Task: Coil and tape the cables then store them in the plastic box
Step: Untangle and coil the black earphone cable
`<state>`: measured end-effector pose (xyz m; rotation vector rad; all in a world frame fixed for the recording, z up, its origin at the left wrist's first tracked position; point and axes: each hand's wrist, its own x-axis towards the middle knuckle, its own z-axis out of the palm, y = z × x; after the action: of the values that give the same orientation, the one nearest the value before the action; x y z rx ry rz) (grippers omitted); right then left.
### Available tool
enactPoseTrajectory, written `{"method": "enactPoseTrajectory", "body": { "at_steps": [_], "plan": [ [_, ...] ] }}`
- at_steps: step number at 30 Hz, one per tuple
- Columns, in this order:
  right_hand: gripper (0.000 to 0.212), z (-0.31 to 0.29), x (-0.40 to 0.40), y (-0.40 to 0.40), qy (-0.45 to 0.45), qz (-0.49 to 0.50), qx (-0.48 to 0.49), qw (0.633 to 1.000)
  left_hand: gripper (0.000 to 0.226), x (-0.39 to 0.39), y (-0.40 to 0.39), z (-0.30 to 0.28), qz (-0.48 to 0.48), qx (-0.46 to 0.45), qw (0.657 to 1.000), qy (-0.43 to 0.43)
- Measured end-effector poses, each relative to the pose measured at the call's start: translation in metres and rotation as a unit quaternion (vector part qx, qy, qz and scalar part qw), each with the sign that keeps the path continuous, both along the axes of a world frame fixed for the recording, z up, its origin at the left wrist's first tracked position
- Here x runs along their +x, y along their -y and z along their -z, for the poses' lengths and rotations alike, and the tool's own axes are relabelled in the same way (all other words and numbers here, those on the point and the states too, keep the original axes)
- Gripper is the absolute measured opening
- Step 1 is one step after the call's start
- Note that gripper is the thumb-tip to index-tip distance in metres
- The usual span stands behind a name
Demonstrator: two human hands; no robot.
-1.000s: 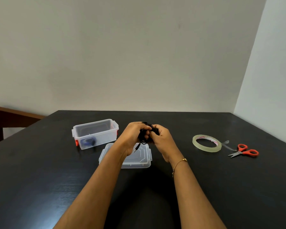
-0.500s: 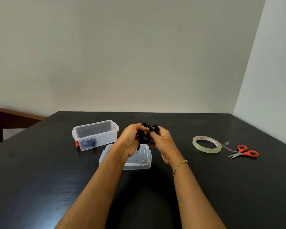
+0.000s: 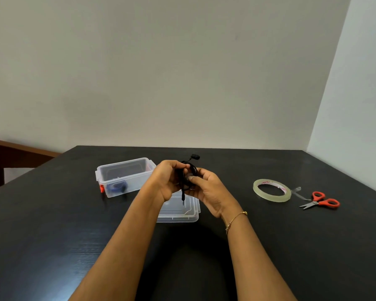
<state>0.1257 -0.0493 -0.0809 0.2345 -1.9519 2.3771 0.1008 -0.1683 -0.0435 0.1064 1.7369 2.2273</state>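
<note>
A coiled black cable (image 3: 188, 170) is held above the table between both hands. My left hand (image 3: 167, 180) grips the coil from the left and my right hand (image 3: 206, 187) pinches it from the right. A jack plug hangs down from the coil and a small black end sticks up above it. The clear plastic box (image 3: 126, 175) stands open to the left, with a blue coiled cable (image 3: 117, 187) inside. Its clear lid (image 3: 180, 210) lies flat on the table under my hands.
A roll of clear tape (image 3: 271, 190) lies to the right on the black table (image 3: 52, 235), with a loose tape tail. Orange-handled scissors (image 3: 320, 200) rest just beyond it. A wall rises close on the right.
The hands have turned the coil: the jack plug now hangs lower and a black end sticks up above the fingers. Hands stay over the lid.
</note>
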Motion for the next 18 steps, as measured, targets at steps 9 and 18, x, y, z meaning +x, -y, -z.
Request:
{"method": "enactPoseTrajectory", "body": {
  "at_steps": [9, 18],
  "plan": [
    [0.026, 0.002, -0.002, -0.001, -0.021, 0.044, -0.031, 0.998, 0.022, 0.001, 0.002, -0.003, 0.034, 0.014, 0.999, -0.002],
    [0.032, 0.005, 0.003, -0.002, -0.013, 0.105, -0.029, 0.994, 0.027, 0.006, -0.017, 0.007, 0.03, 0.035, 0.998, -0.052]
  ]
}}
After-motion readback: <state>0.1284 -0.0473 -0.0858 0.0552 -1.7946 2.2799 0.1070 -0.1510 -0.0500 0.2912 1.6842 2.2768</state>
